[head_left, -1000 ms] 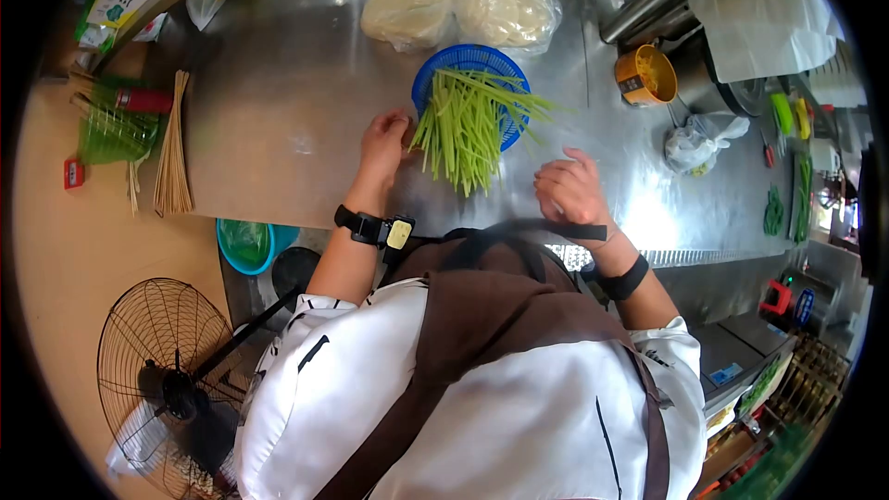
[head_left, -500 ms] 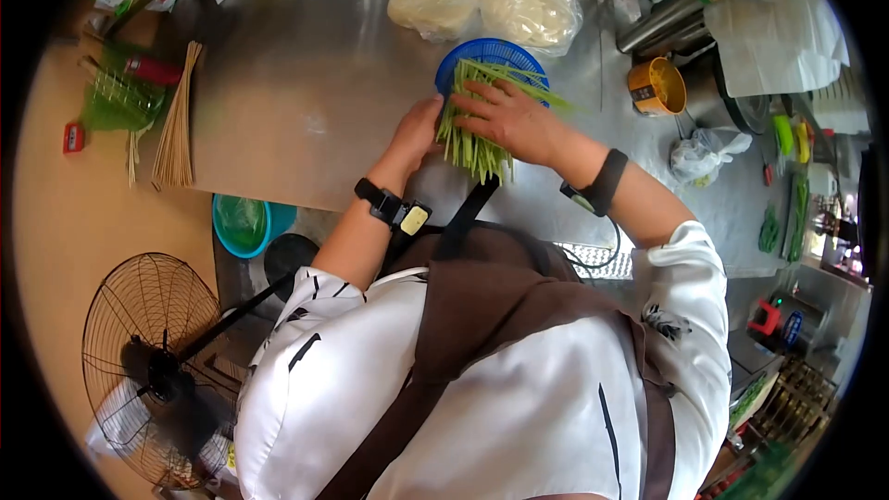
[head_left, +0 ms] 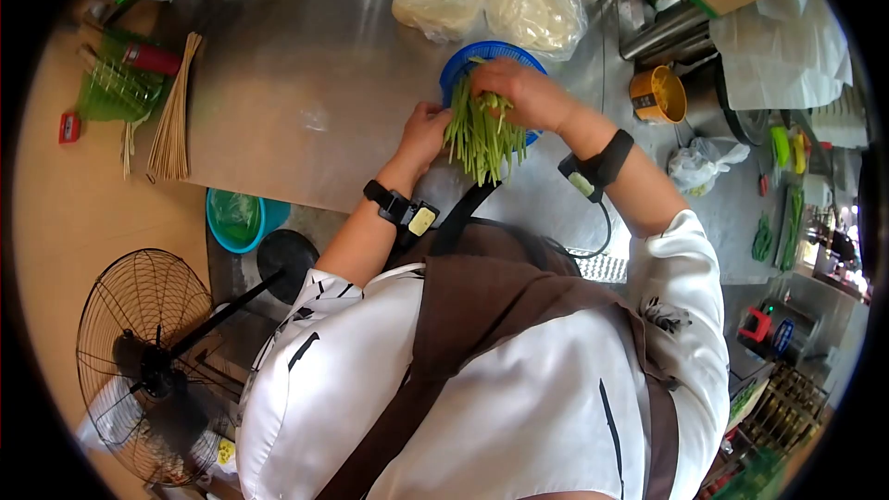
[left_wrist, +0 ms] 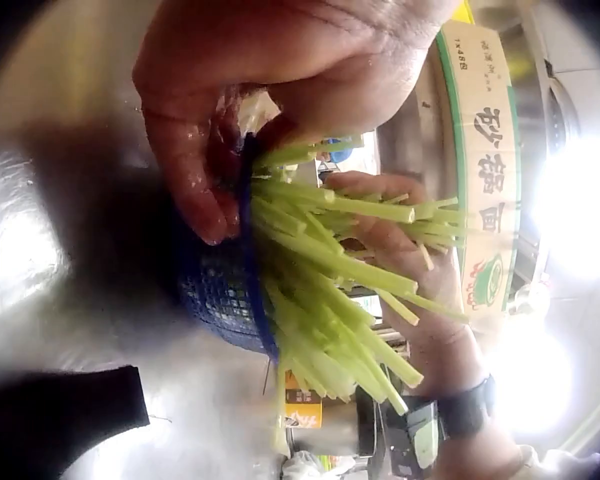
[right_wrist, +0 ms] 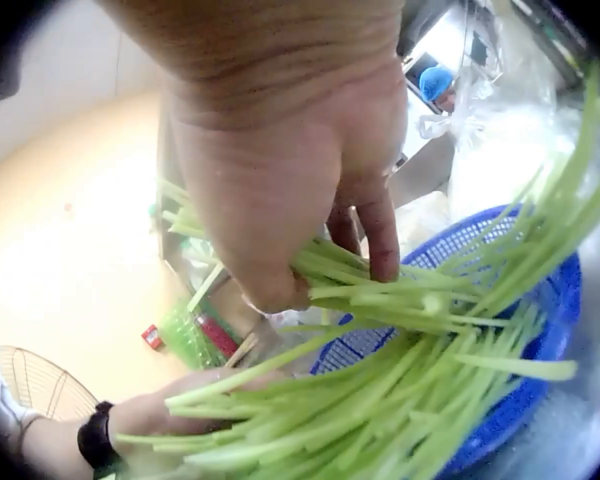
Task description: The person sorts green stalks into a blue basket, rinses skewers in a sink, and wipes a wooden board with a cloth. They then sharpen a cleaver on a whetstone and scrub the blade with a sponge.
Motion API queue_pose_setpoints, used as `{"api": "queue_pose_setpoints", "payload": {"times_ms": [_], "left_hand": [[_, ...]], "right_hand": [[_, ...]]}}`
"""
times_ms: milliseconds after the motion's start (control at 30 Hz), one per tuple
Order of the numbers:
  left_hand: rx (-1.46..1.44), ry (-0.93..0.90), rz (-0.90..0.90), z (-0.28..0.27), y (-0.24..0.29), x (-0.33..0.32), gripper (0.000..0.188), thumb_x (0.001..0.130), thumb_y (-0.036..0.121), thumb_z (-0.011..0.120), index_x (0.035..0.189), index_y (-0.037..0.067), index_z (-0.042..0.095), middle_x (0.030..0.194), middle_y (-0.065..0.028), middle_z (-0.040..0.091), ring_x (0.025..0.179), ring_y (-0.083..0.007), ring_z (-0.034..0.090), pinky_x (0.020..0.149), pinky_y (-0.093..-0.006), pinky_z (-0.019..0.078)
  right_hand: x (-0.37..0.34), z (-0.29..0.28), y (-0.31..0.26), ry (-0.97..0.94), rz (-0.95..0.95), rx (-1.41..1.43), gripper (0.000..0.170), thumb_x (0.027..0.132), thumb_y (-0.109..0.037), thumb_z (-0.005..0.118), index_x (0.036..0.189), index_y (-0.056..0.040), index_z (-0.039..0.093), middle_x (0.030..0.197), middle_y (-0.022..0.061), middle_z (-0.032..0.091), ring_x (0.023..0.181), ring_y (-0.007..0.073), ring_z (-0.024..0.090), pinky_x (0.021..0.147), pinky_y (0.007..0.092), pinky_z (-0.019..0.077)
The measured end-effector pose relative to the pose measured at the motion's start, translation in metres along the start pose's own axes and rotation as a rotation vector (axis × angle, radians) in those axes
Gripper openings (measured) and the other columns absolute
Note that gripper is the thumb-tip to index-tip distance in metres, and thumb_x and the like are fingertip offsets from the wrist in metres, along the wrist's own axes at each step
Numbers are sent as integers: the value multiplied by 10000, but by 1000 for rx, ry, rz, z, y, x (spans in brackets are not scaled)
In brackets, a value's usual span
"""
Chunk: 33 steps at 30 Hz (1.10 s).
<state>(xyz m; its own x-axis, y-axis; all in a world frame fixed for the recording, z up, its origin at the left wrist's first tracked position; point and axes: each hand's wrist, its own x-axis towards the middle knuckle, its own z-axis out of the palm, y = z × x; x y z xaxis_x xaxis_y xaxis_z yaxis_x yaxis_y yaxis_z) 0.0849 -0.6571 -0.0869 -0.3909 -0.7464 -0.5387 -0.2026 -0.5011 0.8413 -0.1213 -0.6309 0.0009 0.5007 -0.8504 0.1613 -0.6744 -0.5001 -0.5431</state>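
A blue mesh basket (head_left: 457,65) stands on the steel counter, heaped with thin pale green stalks (head_left: 486,148) whose cut ends hang over its near rim. My left hand (head_left: 425,134) holds the basket's left side; in the left wrist view, the thumb and fingers pinch the rim (left_wrist: 248,190). Over the heap, my right hand (head_left: 520,93) grips a bunch of stalks. The right wrist view shows this bunch (right_wrist: 400,295) between thumb and fingers, with more loose stalks (right_wrist: 380,400) lying beneath it in the basket.
Behind the basket lie two clear plastic bags (head_left: 440,2) of pale food. An orange tub (head_left: 657,94) and a knotted plastic bag (head_left: 706,162) stand to the right. Bamboo skewers (head_left: 174,120) lie at the counter's left end, and a wire-caged fan (head_left: 153,361) stands below left.
My right hand has come from the counter's right side onto the stalks, first laid flat over them, and now grips a bunch. The left hand has moved onto the basket's rim.
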Motion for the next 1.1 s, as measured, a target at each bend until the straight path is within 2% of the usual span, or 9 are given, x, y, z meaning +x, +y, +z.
{"api": "queue_pose_setpoints", "payload": {"times_ms": [233,333,367,433,567,633,800,900,1100], "left_hand": [[92,54,34,0,-11,0,348,872,225,579,1082,-42,509,981,-162,607,844,-211,592,714,-316,484],[107,51,27,-2,-14,0,347,871,221,581,1085,-43,511,977,-156,609,848,-212,590,717,-317,483],[105,55,26,-2,-15,0,347,871,221,581,1085,-43,511,977,-156,609,848,-212,590,717,-317,483],[142,33,71,-4,-16,0,309,897,222,570,1087,-6,482,916,-109,575,734,-168,583,559,-283,489],[137,45,70,-4,-16,-3,297,897,217,572,1071,-10,492,916,-108,577,743,-164,574,565,-281,483],[209,38,175,-3,-13,-5,298,895,210,573,1069,-21,500,925,-104,581,758,-158,563,592,-283,479],[243,99,139,0,-8,-6,296,847,217,592,997,-36,558,874,-141,630,791,-227,607,706,-333,480],[309,97,179,-3,-15,-4,279,836,223,600,949,-31,576,832,-141,628,769,-229,604,698,-335,474],[327,65,196,-3,-24,-3,272,821,238,618,906,-18,584,784,-138,615,710,-218,570,660,-334,459]], "right_hand": [[33,-21,14,64,191,196,207,724,-66,630,925,-45,588,881,127,604,827,347,576,750,395,469],[53,-21,32,-97,312,202,203,747,-125,627,931,-46,593,803,135,614,775,355,587,723,398,475],[59,-13,38,-122,348,99,235,735,-156,638,939,-47,598,806,145,625,791,360,597,728,405,478],[71,-11,27,-150,378,-6,268,724,-188,649,948,-48,604,809,155,637,807,364,607,732,412,480],[86,-6,9,-219,408,-24,358,687,-247,660,967,-29,615,893,200,649,874,378,616,746,429,489],[95,2,9,-281,400,-37,369,681,-248,657,968,-19,618,904,212,648,884,377,619,749,433,493],[102,29,6,-429,410,-363,326,734,-170,569,1033,-76,658,904,149,677,876,314,654,768,398,514],[89,30,0,-244,402,-573,320,735,-181,558,1021,-58,634,1022,200,634,921,349,628,801,441,491],[87,14,11,-321,690,-305,335,796,-154,552,1115,-66,610,1120,166,628,1014,297,624,848,389,485]]}}
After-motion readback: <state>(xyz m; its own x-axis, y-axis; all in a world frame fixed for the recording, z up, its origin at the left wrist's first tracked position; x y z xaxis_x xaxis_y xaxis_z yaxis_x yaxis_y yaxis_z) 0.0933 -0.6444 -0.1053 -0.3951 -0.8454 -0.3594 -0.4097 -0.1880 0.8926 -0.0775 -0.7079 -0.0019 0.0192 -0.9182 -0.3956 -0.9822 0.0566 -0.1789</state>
